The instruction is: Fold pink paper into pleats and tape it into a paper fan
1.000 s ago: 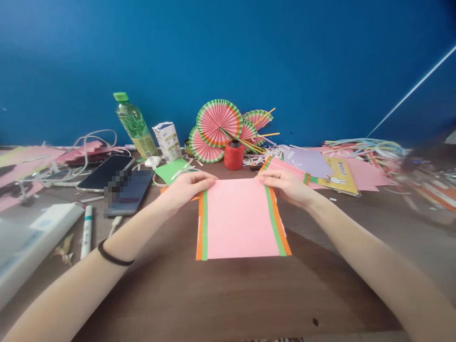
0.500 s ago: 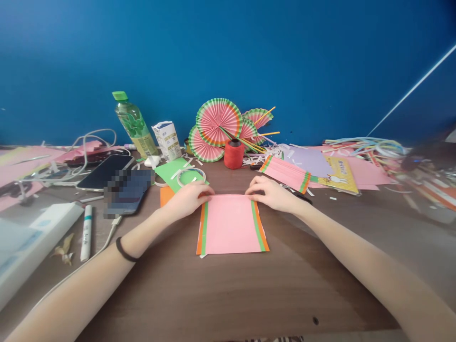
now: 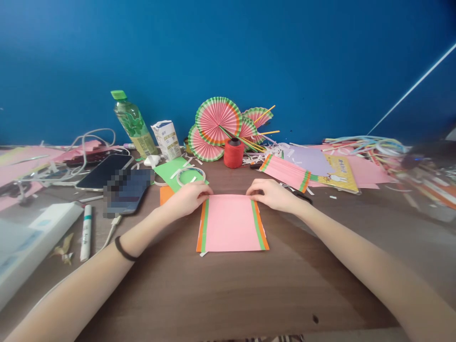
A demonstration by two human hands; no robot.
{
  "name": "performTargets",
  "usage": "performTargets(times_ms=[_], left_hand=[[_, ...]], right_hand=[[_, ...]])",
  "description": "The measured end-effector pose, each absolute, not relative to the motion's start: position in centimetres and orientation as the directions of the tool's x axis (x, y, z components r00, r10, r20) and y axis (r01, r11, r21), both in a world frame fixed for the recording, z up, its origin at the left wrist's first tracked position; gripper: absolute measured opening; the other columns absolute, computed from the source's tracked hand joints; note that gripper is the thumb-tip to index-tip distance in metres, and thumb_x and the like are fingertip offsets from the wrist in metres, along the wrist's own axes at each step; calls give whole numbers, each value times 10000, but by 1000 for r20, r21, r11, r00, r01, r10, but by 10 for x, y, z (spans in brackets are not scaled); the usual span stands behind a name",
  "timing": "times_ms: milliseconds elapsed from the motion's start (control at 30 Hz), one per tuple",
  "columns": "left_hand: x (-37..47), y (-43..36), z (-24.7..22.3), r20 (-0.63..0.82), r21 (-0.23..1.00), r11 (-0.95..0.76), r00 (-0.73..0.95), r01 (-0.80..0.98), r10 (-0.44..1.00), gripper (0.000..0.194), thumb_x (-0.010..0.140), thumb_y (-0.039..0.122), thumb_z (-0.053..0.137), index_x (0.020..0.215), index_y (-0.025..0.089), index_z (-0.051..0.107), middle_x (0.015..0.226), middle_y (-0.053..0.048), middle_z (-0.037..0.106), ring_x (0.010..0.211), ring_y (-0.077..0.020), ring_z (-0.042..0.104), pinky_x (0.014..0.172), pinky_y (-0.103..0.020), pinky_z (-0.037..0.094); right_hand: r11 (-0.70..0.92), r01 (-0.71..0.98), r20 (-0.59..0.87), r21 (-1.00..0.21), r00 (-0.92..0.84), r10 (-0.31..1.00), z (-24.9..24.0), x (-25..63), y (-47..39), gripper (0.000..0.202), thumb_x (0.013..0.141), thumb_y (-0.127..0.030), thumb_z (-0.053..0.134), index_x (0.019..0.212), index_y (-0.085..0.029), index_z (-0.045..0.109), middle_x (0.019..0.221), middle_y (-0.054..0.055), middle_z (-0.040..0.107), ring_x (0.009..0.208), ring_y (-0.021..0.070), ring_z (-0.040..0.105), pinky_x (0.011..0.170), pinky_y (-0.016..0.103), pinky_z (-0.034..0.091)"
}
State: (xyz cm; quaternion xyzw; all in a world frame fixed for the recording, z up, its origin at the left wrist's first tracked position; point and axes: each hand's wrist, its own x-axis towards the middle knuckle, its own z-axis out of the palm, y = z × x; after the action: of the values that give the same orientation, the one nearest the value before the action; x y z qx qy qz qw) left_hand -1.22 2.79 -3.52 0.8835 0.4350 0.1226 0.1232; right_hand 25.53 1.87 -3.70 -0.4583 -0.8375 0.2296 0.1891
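Note:
A pink sheet [image 3: 231, 223] with green and orange strips down its left and right sides lies on the brown table [image 3: 221, 294]. My left hand [image 3: 190, 196] pinches its far left corner. At the far right corner, my right hand [image 3: 265, 194] pinches the same sheet. The far edge runs straight between both hands. Just behind my left hand are a tape roll [image 3: 191, 176] and green paper [image 3: 171, 171]. A pleated pink strip [image 3: 285, 172] lies beyond my right hand.
Folded paper fans [image 3: 218, 121] stand by the blue wall behind a red thread spool [image 3: 233, 153]. A green bottle [image 3: 133, 124], a carton [image 3: 166, 140], phones and cables are at the left. Yellow packet [image 3: 340, 175] and papers lie right.
The far edge of the pink sheet looks flatter, and its near edge sits slightly farther up in the view. Both hands keep their pinch, with the right fingers shifted very slightly.

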Motion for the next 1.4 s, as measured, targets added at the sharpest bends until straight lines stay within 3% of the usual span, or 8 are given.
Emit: performTargets(times_ms=[200, 533, 733, 867, 1100, 1200, 1400], left_hand=[[-9, 22, -31, 110, 210, -620, 612, 756, 783, 202, 800, 157, 396, 820, 173, 597, 841, -41, 604, 774, -161, 562, 679, -263, 438], [-6, 19, -35, 130, 0, -671, 665, 742, 735, 220, 799, 85, 356, 829, 172, 556, 832, -49, 561, 792, -174, 550, 641, -264, 419], [-6, 18, -38, 129, -211, -689, 719, 693, 683, 208, 797, 52, 364, 839, 159, 538, 827, -63, 550, 808, -190, 530, 699, -292, 424], [-1, 14, -36, 114, -281, -677, 724, 681, 681, 203, 781, 27, 390, 818, 162, 537, 826, -66, 542, 794, -189, 522, 674, -291, 416], [15, -6, -26, 77, -322, -652, 705, 687, 705, 211, 831, 38, 387, 817, 144, 568, 797, -86, 544, 778, -212, 544, 680, -333, 423], [18, -12, -23, 50, -302, -625, 667, 720, 743, 226, 807, 1, 394, 813, 139, 573, 810, -90, 551, 770, -211, 552, 653, -324, 432], [27, -24, -21, -43, -391, -542, 573, 744, 818, 266, 744, -65, 400, 822, 110, 584, 792, -90, 567, 720, -191, 580, 584, -278, 442]], right_hand=[[500, 732, 108, -463, -514, 851, -34, 250, 15, 123, 780, -104, 536, 754, -150, 646, 780, 32, 589, 718, 137, 543, 678, 259, 400], [594, 801, 67, -68, -591, 804, -31, 243, 5, 178, 813, -60, 442, 836, -140, 600, 846, 69, 605, 825, 185, 530, 723, 281, 359], [587, 804, 16, 96, -590, 807, -28, 236, -1, 198, 804, -23, 413, 860, -130, 570, 880, 83, 588, 832, 190, 522, 707, 275, 353], [553, 803, 16, 223, -570, 821, -32, 229, -6, 233, 768, 27, 413, 870, -124, 558, 874, 99, 575, 818, 204, 518, 694, 289, 349], [520, 815, 39, 254, -546, 837, -35, 223, -15, 283, 731, 76, 409, 849, -129, 563, 870, 102, 579, 835, 217, 524, 693, 292, 362], [519, 816, 46, 253, -546, 836, -36, 222, -16, 268, 750, 64, 413, 850, -126, 573, 872, 107, 584, 843, 224, 529, 690, 300, 368], [503, 825, 8, 255, -522, 853, -34, 216, -23, 265, 767, 52, 412, 855, -104, 606, 871, 127, 602, 851, 237, 537, 675, 309, 392]])
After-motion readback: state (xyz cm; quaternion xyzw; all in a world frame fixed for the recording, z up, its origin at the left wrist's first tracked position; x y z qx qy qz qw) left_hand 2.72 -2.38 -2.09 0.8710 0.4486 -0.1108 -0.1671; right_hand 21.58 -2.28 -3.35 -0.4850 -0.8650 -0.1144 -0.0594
